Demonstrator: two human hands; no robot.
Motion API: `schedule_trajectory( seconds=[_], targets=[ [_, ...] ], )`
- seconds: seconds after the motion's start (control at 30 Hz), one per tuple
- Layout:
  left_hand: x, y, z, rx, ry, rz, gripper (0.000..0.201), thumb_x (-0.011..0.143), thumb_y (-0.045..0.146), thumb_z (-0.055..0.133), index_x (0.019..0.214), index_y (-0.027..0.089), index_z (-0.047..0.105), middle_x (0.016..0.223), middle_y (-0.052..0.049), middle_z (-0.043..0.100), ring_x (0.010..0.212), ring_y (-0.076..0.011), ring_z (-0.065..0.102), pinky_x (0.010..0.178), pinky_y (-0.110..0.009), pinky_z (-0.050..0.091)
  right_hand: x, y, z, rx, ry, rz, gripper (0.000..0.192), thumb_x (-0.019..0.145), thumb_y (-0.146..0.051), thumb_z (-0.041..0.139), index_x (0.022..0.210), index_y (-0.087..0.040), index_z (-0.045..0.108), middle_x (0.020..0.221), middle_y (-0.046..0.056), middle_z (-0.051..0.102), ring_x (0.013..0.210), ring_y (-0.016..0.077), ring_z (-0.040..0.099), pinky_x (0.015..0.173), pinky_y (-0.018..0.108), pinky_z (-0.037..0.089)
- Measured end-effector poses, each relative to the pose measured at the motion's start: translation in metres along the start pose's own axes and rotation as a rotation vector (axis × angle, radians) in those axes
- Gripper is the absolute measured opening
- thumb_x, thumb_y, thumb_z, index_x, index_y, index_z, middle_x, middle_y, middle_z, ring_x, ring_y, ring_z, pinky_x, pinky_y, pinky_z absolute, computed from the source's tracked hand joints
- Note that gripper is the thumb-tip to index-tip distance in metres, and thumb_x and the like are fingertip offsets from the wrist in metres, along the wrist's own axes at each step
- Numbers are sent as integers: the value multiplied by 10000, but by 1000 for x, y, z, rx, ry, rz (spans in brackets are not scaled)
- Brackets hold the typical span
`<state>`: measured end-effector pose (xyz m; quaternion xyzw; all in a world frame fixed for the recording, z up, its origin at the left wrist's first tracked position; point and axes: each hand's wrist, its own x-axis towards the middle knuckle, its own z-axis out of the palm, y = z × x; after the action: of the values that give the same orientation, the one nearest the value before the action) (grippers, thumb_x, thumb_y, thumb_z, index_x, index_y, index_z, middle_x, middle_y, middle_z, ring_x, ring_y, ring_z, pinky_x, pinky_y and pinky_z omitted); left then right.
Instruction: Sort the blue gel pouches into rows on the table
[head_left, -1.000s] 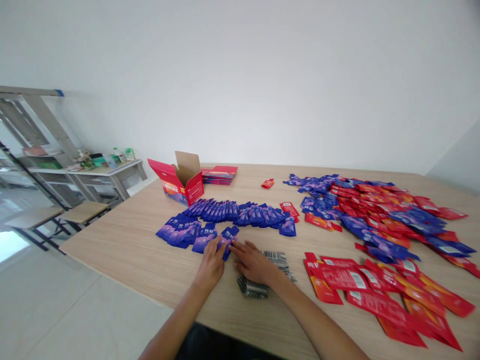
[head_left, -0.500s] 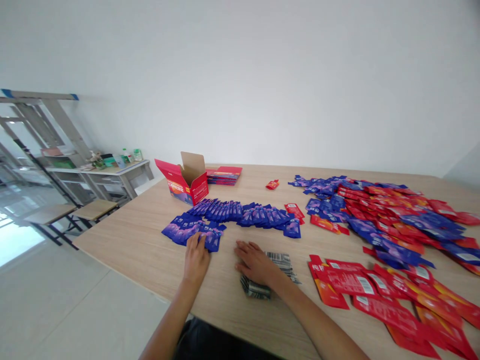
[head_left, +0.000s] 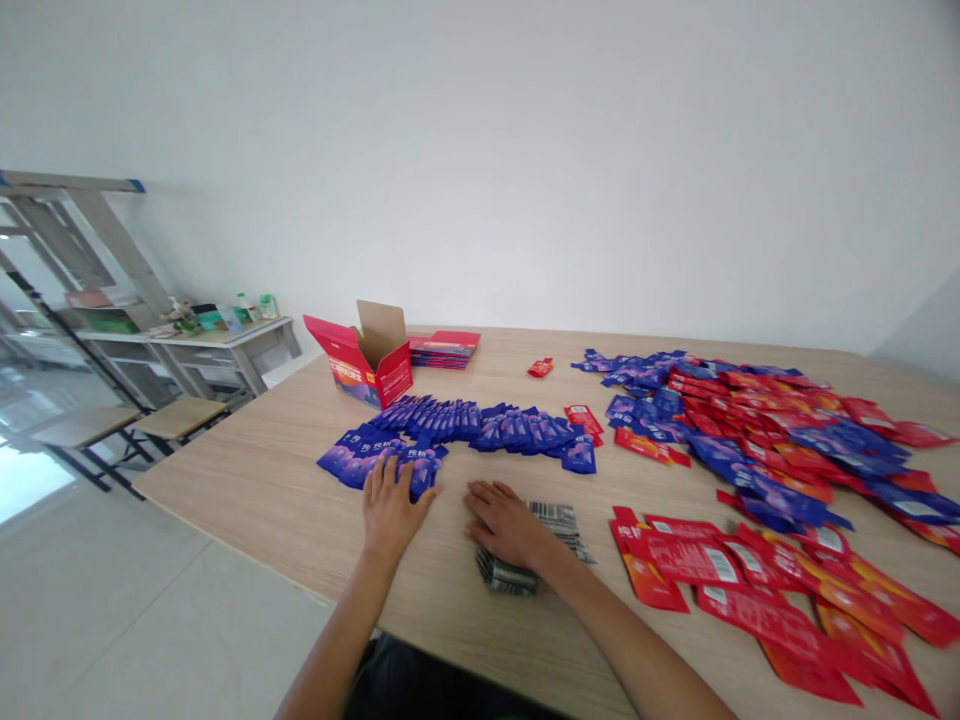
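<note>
The near fan of blue sachets (head_left: 375,458) lies on the wooden table (head_left: 262,480) just ahead of you, a little left of centre, its packets overlapping one another. Your left hand (head_left: 390,505) lies flat on the fan's right end, fingers spread and pressing down, gripping nothing. Your right hand (head_left: 506,522) rests palm down just beside it, flat and relaxed, its heel on a stack of sachets turned barcode side up (head_left: 536,545); it clasps nothing either. Behind the fan runs a longer row of blue sachets (head_left: 487,428), also overlapped, with a single red sachet (head_left: 583,418) at its right end. Farther back stands an open red carton (head_left: 364,360) with its brown flap raised, and just beside that a low stack of flattened red cartons (head_left: 442,348). One small red packet (head_left: 538,367) lies alone near the far middle of the table. To your right, a row of red sachets (head_left: 765,590) spreads along the near edge, and beyond it a mixed heap of red and blue sachets (head_left: 765,425) covers the far right of the table.
</note>
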<state>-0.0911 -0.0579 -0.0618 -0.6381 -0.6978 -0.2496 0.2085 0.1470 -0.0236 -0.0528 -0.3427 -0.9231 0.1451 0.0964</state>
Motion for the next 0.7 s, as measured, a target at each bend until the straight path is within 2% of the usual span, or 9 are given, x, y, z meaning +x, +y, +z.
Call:
schedule_trajectory(
  seconds=[0.1,0.23,0.37,0.43,0.53,0.57,0.63,0.7],
  targets=[
    [1,-1,0,-1,63,-61,496,957,514,486,1227,144,678,1381,-195,594,1348,-369,472,1095,-510,385,-1,-1,-3,-11,20,-9,525,976,-406,531,1428,-139,540,1552,189,453,1455,285,403,1214,476,263],
    [5,-4,-1,-4,151,-167,465,997,427,420,1265,119,643,1464,-230,500,1426,-407,368,1101,-591,359,-1,-2,-7,-40,97,-65,425,967,-417,572,1300,-160,631,1449,162,567,1372,259,493,1171,435,327],
    [5,0,-2,-91,249,-107,576,969,444,507,1430,97,498,1565,-274,347,1485,-452,252,1115,-675,315,0,-3,-8,-82,160,-68,322,959,-433,605,1085,-154,705,1214,132,702,1163,249,630,1115,426,380],
    [2,6,-3,-158,256,49,659,957,432,540,1514,114,388,1600,-263,293,1514,-436,198,1154,-663,280,0,-3,-8,-79,224,-50,299,986,-418,573,1077,-164,701,1149,113,726,1111,243,648,1130,448,355],
    [-9,21,-5,-318,167,456,722,962,445,528,1589,202,263,1602,-190,346,1526,-366,226,1182,-565,321,-3,1,-15,-24,395,-11,297,1019,-391,516,1155,-180,676,1127,100,737,1097,233,644,1110,438,367],
    [-12,27,-5,-377,107,595,746,969,481,501,1604,204,224,1583,-179,390,1519,-347,257,1179,-530,344,-5,4,-18,2,464,11,306,1026,-387,498,1175,-181,669,1126,101,738,1097,233,640,1092,428,383],
    [-18,41,-4,-469,-97,815,857,940,633,455,1616,184,181,1564,-167,435,1497,-326,316,1177,-487,365,-11,12,-28,63,605,67,335,1033,-404,468,1193,-183,664,1126,107,736,1102,238,632,1063,419,408],
    [-19,57,-2,-534,-278,895,889,916,687,443,1615,200,194,1584,-149,416,1491,-306,338,1183,-466,364,-17,23,-38,144,749,133,381,1033,-462,445,1198,-196,661,1126,108,735,1112,244,629,1052,426,422]
  ],
)
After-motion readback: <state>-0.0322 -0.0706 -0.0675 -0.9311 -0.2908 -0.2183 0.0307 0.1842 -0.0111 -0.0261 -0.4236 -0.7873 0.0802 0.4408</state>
